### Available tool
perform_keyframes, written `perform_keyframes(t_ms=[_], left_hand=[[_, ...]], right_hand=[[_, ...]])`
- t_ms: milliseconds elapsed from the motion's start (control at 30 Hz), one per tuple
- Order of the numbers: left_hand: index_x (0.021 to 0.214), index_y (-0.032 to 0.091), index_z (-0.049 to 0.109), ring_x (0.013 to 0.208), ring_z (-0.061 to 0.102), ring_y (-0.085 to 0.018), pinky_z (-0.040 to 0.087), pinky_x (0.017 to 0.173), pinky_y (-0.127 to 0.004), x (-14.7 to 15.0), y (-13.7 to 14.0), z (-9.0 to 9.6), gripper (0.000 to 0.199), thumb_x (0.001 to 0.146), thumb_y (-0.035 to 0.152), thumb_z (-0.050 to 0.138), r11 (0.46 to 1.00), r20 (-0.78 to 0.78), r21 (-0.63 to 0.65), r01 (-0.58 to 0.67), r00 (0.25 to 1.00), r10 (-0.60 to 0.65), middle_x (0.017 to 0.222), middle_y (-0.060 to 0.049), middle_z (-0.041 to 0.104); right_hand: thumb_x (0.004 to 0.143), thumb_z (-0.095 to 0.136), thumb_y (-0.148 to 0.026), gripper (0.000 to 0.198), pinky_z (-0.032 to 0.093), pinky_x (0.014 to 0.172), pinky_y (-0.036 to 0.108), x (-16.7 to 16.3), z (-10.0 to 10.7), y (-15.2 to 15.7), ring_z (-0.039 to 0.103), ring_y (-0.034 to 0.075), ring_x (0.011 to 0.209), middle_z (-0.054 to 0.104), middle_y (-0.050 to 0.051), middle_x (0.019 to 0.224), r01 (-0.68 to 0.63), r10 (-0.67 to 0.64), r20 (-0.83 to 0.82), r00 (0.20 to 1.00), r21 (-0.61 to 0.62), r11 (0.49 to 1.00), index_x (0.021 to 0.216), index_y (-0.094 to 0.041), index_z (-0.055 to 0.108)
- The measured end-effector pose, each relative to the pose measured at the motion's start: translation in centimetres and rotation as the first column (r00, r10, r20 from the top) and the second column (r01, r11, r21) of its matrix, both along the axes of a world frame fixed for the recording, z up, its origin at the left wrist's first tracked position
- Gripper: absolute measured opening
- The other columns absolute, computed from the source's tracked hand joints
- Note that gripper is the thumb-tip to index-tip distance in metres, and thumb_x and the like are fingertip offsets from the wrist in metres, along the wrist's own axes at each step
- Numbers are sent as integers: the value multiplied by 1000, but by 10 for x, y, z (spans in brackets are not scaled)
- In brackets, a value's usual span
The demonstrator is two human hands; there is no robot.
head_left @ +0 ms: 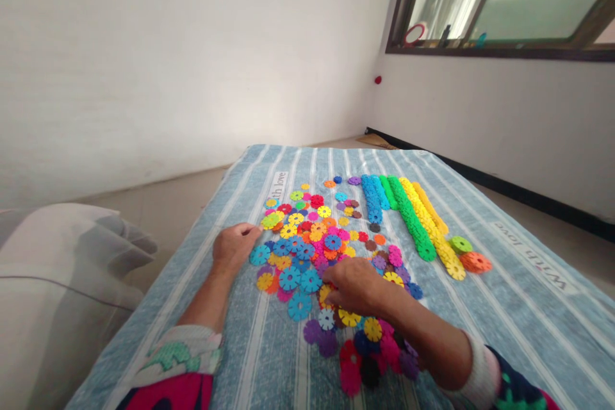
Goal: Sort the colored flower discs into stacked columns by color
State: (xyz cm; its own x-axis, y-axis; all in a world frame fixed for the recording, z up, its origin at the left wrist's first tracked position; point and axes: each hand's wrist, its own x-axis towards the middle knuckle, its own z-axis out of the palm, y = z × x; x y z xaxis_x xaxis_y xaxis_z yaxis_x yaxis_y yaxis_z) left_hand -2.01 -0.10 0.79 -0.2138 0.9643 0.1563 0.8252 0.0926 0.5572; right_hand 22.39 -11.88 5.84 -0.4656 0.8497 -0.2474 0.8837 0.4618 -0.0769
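Note:
Notched plastic flower discs (300, 306) of many colours lie in a loose pile on the striped tablecloth. At the pile's left edge, my left hand (235, 247) is closed in a pinch, its fingertips at a few overlapping yellow-green discs (272, 220) that it seems to hold. My right hand (354, 282) reaches into the middle of the pile with its fingers bent together. Beside its fingertips lie a blue disc (311, 280) and a yellow disc (325, 295). Whatever those fingers grip is hidden.
Right of the pile lie long overlapping rows of discs: a blue row (372, 200), a green row (408, 214) and a yellow row (430, 221). An orange stack (475, 262) and a yellow-green stack (460, 244) sit near them. A pale covered seat (57, 282) stands at left.

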Motion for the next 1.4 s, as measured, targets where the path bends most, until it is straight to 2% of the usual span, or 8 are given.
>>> perform_keyframes(t_ms=[200,367,600,733,867,1067,1233,1400], left_hand=[[81,18,73,73,62,-20,39,59,-26,0,1,0,41,71,51,49,1000,7,-11,0,1000,0,74,-2,70],[82,18,73,71,62,-20,39,58,-26,0,0,0,43,71,51,49,1000,12,-2,-4,1000,4,73,-1,70],[80,18,73,68,62,-19,38,56,-25,0,0,1,42,70,52,50,1000,-4,-2,-6,1000,6,68,0,68],[81,18,73,69,62,-19,38,57,-24,-1,0,5,42,71,51,49,1000,-17,-17,9,1000,-9,70,-1,69],[87,17,73,73,62,-19,39,58,-23,-2,2,12,44,72,52,50,998,-44,-57,27,999,-30,78,-1,71],[85,23,74,72,61,-22,43,58,-26,0,5,26,43,69,55,50,991,-62,-127,-43,997,35,77,1,72],[85,24,73,73,63,-24,46,59,-28,5,0,31,44,70,57,47,987,-41,-148,-57,998,51,79,-2,71],[82,26,72,72,63,-25,47,58,-29,5,-1,27,41,70,57,48,990,-16,-119,-81,997,80,76,0,70]], right_hand=[[78,55,-22,19,40,59,26,1,-6,-1,65,22,80,72,7,88,-6,5,-86,996,-9,1000,91,-19,69],[68,66,-20,5,30,50,21,8,-16,8,55,12,63,63,-2,67,52,-91,-342,935,-123,991,72,-17,66],[69,65,-24,13,32,41,17,36,-23,18,45,6,44,52,-7,50,2,-410,-749,521,-479,878,62,-16,56],[69,68,-37,24,40,45,19,56,-24,20,51,8,44,55,-6,50,-55,-497,-813,302,-535,843,66,-16,55],[68,71,-42,31,40,44,19,75,-22,21,53,8,45,58,-4,52,6,-522,-827,210,-533,846,67,-16,53],[71,66,-40,26,42,45,18,123,-12,27,55,8,46,60,-4,54,249,-479,-850,218,-426,870,70,-17,54],[76,55,-36,19,46,50,19,201,-2,33,59,10,51,62,-2,58,568,-490,-720,492,-160,807,70,-17,55],[71,55,-25,12,41,47,20,267,-1,39,55,10,46,58,-3,50,665,-551,-599,581,-41,745,62,-17,53]])
